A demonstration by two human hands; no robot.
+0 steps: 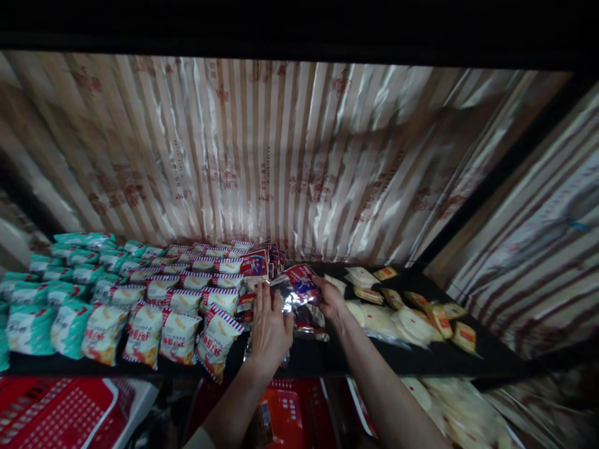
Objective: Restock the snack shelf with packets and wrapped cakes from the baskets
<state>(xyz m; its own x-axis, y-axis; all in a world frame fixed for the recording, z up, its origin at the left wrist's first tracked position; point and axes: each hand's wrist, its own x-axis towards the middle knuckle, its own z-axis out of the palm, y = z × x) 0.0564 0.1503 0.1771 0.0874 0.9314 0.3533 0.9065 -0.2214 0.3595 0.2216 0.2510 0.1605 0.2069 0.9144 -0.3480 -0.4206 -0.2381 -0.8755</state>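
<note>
My right hand [331, 299] pinches the edge of a dark red and blue snack packet [302, 282] with a shiny transparent or silvery lower part. My left hand [271, 324] lies beside it with fingers stretched out, touching the packets beneath. More dark red packets [255, 265] stand in a row behind my left hand, reaching toward the back of the shelf. To the left are rows of white snack bags [180, 337] with red and blue striped tops. What lies under my left palm is hidden.
Teal bags [70, 327] fill the shelf's left end. Right of my hands lie pale flat packets [379, 321] and small yellow packets [440, 318]. Red baskets [51, 411] and a bag of pale packets [461, 411] sit below the black shelf [304, 358]. Striped sheeting [281, 156] hangs behind.
</note>
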